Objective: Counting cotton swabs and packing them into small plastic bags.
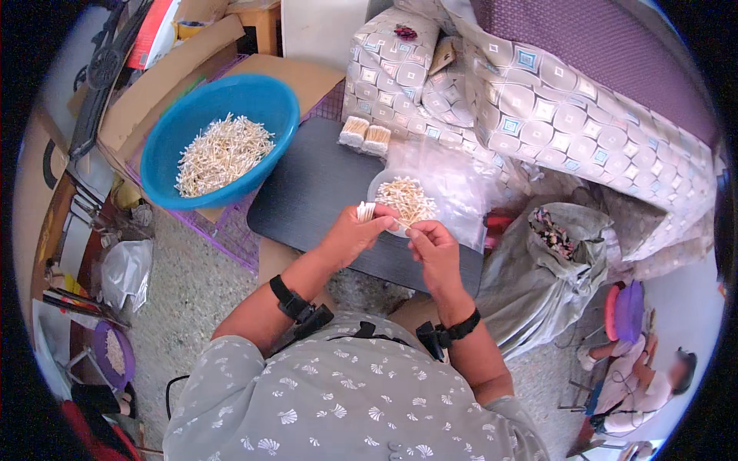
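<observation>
While a red-and-white package (159, 32) bears small print, both hands (437, 250) pinch cotton swabs (366, 211).

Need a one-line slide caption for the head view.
The person's left grip holds cotton swabs close to the right grip, by a bowl of loose swabs on a dark table.

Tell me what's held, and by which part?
The left hand holds a swab bunch below its white tips; the right hand seems to pinch one swab, spot unclear.
</observation>
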`<state>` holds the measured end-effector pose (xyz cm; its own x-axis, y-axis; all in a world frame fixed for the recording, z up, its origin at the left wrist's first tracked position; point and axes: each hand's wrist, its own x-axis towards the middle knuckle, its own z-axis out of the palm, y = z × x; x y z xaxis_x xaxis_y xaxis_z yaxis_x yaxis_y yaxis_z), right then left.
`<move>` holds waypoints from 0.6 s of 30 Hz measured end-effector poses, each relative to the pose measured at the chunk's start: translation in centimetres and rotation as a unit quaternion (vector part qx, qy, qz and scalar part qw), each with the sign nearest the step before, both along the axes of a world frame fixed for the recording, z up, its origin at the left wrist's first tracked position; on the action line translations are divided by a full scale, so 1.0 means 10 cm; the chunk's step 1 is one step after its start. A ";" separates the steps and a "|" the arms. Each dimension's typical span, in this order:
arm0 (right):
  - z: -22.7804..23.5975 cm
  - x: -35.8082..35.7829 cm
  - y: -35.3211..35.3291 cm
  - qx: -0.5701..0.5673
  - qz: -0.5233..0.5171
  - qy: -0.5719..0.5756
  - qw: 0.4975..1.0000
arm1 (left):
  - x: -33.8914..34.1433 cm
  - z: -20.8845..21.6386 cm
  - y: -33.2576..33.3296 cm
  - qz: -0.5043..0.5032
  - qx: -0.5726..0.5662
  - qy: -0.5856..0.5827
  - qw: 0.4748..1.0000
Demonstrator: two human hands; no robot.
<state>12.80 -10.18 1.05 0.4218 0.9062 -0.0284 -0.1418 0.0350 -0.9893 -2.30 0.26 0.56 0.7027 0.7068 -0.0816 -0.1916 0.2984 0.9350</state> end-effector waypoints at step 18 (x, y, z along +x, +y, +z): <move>-0.16 -0.04 -0.19 0.052 -0.025 -0.161 0.985 | -0.01 0.08 -0.21 0.013 0.115 0.044 0.992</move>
<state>12.43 -12.08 -0.51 0.4389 0.8747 0.2058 0.1827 0.1374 -0.9735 -2.38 -1.88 1.34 0.6817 0.7312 0.0240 -0.1111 0.0711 0.9913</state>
